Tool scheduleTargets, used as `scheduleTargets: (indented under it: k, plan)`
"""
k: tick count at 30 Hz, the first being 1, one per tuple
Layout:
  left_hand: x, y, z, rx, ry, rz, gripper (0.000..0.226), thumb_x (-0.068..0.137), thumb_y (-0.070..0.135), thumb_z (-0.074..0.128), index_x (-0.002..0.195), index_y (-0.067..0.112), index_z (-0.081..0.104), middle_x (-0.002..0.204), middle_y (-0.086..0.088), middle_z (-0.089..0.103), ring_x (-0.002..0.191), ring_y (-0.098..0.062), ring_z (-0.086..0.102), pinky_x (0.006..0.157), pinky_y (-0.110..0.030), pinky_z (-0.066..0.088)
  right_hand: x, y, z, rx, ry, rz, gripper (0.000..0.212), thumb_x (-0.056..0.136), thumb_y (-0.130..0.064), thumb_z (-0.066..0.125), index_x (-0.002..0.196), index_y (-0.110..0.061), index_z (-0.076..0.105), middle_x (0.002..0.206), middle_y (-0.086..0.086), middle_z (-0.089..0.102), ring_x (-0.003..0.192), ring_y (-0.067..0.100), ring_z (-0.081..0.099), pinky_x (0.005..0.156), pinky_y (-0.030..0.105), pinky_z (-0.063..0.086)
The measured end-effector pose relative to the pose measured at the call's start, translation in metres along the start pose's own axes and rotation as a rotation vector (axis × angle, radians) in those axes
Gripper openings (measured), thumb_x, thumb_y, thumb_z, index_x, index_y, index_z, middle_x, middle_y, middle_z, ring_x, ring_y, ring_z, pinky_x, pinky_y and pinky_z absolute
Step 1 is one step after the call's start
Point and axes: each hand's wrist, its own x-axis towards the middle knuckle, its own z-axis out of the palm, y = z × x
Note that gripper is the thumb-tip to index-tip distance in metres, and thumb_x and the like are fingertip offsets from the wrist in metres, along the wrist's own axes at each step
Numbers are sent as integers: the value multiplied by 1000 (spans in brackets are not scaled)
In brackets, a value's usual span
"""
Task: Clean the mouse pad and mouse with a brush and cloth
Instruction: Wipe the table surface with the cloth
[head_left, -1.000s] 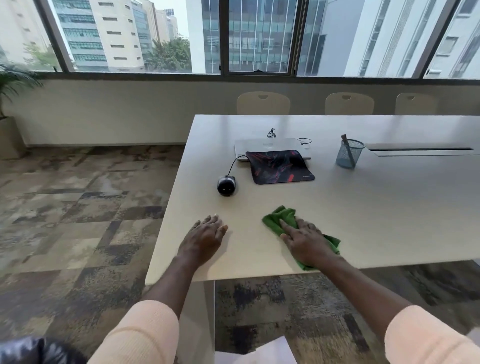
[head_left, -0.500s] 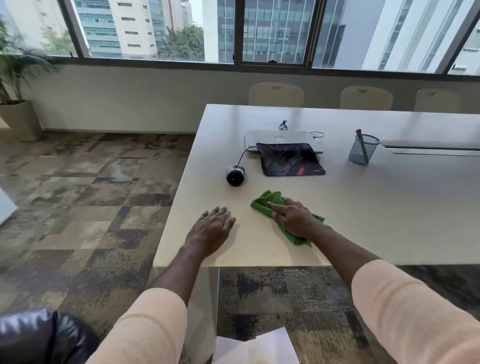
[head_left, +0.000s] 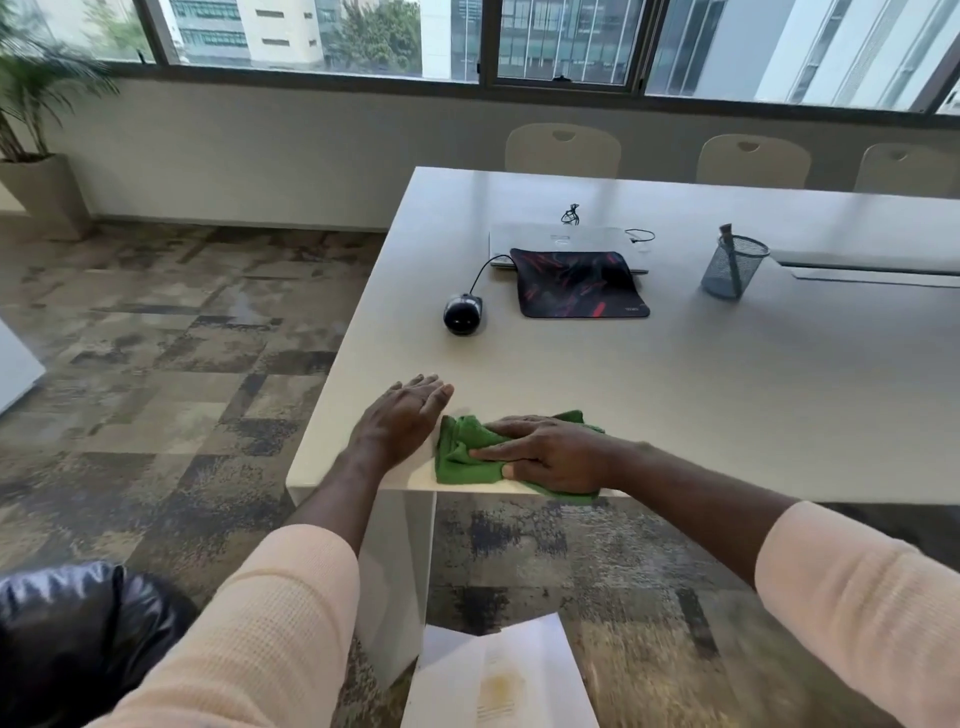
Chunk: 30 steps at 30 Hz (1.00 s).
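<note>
R hand (head_left: 550, 454) lies flat, fingers straight, pressing the cloth (head_left: 462, 460) right at the table (head_left: 727, 395) edge. L hand (head_left: 400, 421) is open, flat beside it. Mouse (head_left: 464, 313) and pad (head_left: 579, 283) sit further back, well apart from both hands. Risk imo: cloth slips off the edge, or a wide swipe snags the cord (head_left: 480, 273).

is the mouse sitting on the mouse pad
No, the mouse sits on the bare table to the left of the mouse pad, apart from it.
</note>
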Motion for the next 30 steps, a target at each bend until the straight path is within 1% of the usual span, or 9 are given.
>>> scheduleTargets:
  k: [4, 7, 11, 16, 19, 22, 24, 27, 30]
  plan:
    - [-1, 3, 1, 93, -33, 7, 56, 107, 44, 27, 149, 11, 40, 159, -5, 32, 150, -13, 22, 122, -31, 13, -19, 8, -6, 147, 83, 8, 36, 99, -30, 50, 133, -42, 55, 147, -2, 49, 134, 15, 45, 114, 32, 32]
    - [-3, 5, 3, 122, -30, -1, 57, 106, 45, 25, 151, 12, 38, 161, -3, 28, 150, -13, 19, 122, -32, 12, -27, 33, -17, 193, 267, 186, 33, 98, -20, 54, 129, -31, 62, 141, 1, 55, 122, 21, 57, 108, 43, 44]
    - [-7, 7, 6, 126, -18, -17, 56, 106, 46, 27, 151, 15, 37, 162, -2, 27, 151, -12, 18, 122, -33, 11, -33, 47, -4, -3, 117, 437, 48, 99, -47, 44, 145, -47, 34, 159, -3, 29, 140, 28, 31, 115, 52, 24]
    - [-7, 8, 5, 128, -18, -24, 55, 107, 44, 26, 151, 13, 37, 162, -2, 27, 151, -12, 18, 122, -33, 10, -35, 9, 13, -18, 120, 161, 47, 98, -49, 40, 144, -51, 31, 159, -7, 28, 143, 19, 24, 115, 44, 17]
    - [-8, 8, 4, 120, -19, -29, 54, 107, 43, 27, 151, 14, 37, 161, -1, 27, 150, -11, 18, 122, -32, 10, -36, -1, 10, 12, 113, 18, 45, 96, -42, 48, 140, -46, 43, 153, -7, 39, 137, 15, 32, 109, 33, 21]
    - [-7, 6, 6, 113, -16, -35, 54, 107, 43, 26, 151, 14, 37, 161, 0, 28, 150, -10, 18, 122, -31, 10, -26, 0, 0, 145, 175, 12, 37, 92, -28, 60, 129, -35, 61, 141, -2, 56, 124, 11, 47, 104, 25, 30]
    - [-6, 5, 6, 100, -10, -43, 53, 107, 42, 25, 151, 14, 37, 160, 1, 29, 150, -9, 19, 122, -30, 10, -10, 5, -6, 237, 316, 77, 35, 90, -17, 64, 125, -24, 66, 133, 2, 63, 116, 14, 59, 102, 23, 40]
    - [-5, 3, 6, 76, -13, -64, 54, 107, 42, 24, 151, 15, 37, 160, 2, 31, 149, -7, 20, 122, -28, 9, 21, 17, -10, 232, 523, 393, 40, 90, -23, 61, 131, -26, 62, 135, 3, 61, 118, 26, 59, 104, 41, 46]
    - [-4, 1, 6, 46, 4, -86, 55, 107, 44, 24, 151, 15, 39, 159, 2, 34, 148, -7, 22, 121, -26, 10, 46, 22, -5, 54, 352, 550, 48, 93, -39, 54, 141, -34, 49, 149, 3, 47, 130, 31, 47, 109, 42, 38]
